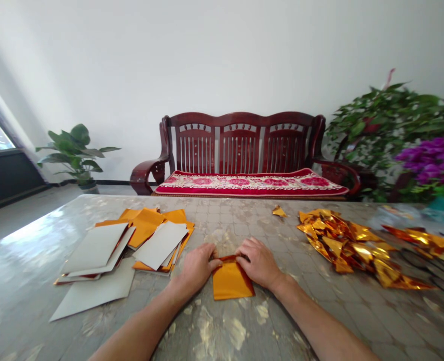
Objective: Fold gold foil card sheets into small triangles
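A marbled table [319, 321] stands before a wooden bench [240, 150]. On it the gold foil sheet [231, 283] lies centred, extending toward the person; left hand [196, 268] and right hand [260, 261] both pinch its far edge, equally near.

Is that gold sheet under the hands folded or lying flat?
Partly folded: the gold sheet has its far edge turned over, pressed by the left hand and right hand.
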Motion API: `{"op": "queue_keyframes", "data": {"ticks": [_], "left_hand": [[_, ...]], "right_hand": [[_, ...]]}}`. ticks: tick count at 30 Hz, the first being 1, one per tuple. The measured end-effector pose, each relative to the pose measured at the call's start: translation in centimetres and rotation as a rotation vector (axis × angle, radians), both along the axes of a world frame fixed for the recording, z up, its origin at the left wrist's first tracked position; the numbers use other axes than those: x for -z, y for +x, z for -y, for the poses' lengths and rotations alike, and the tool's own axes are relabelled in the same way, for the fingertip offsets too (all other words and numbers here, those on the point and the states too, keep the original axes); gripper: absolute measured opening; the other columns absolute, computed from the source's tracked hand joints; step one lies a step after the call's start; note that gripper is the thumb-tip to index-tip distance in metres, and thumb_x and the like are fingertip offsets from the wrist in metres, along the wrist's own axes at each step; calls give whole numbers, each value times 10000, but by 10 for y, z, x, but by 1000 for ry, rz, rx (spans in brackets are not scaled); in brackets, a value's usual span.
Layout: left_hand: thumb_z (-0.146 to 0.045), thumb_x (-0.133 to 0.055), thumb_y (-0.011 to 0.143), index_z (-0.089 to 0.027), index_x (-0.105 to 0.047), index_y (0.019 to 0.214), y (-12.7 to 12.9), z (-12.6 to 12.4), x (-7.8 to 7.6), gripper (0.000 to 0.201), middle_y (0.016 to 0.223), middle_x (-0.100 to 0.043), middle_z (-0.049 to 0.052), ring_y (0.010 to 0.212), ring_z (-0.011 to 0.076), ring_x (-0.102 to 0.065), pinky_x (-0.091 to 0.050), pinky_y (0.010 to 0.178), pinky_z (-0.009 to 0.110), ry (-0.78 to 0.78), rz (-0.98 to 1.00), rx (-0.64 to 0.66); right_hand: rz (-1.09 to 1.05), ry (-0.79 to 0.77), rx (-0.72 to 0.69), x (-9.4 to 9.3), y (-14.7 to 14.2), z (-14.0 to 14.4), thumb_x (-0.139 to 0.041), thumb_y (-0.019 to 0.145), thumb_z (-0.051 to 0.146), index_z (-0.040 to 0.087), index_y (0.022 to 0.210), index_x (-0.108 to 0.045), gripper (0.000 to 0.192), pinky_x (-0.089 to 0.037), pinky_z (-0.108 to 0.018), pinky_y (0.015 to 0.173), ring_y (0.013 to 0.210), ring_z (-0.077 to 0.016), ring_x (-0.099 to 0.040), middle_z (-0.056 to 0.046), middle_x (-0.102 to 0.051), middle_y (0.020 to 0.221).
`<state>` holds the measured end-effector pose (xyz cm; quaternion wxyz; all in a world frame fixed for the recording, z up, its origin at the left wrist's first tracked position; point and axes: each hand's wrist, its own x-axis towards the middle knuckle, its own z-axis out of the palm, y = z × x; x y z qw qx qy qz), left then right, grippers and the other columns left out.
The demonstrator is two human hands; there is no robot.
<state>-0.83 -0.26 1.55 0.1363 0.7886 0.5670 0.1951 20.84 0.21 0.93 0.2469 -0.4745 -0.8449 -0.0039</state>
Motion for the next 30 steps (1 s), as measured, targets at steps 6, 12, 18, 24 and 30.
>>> {"op": "queue_keyframes", "data": {"ticks": [6, 12, 18, 24, 30], "left_hand": [[-147, -490, 933, -200, -562, 824, -5, 0, 2, 141, 825, -618, 10, 772, 134, -592, -423, 714, 227, 464, 259, 124], [-157, -478, 968, -200, -591, 951, -9, -1, 5, 122, 922, -636, 40, 891, 142, -588, -464, 812, 241, 647, 326, 238], [-209, -469, 981, -219, -671, 954, -6, 1, 4, 203, 936, -644, 41, 900, 159, -579, -452, 798, 251, 459, 40, 213], [-280, -491, 976, -220, -686, 821, -2, 1, 2, 256, 872, -654, 23, 864, 175, -573, -413, 725, 258, 279, -168, 158], [-294, -524, 956, -228, -713, 845, -5, -4, 3, 229, 882, -681, 26, 877, 181, -587, -397, 762, 270, 198, -98, 142]], "right_hand": [[-159, 478, -31, -8, 1, 8, -586, 907, 158, 217, 878, -712, 142, -362, -310, 756, 810, -177, -513, -31, -656, 796], [-117, 622, -85, -12, 1, 13, -585, 912, 143, 229, 921, -697, 141, -340, -333, 773, 853, -184, -512, -26, -686, 841], [22, 388, -54, -8, -1, 10, -538, 943, 194, 207, 860, -672, 158, -339, -340, 771, 850, -200, -490, -41, -651, 831], [166, 165, -54, -2, -2, 6, -547, 931, 192, 208, 851, -659, 139, -334, -332, 786, 897, -212, -486, -48, -628, 861], [160, 76, -34, 2, -2, 3, -532, 968, 263, 213, 860, -660, 175, -339, -310, 781, 899, -201, -509, -42, -634, 878]]}}
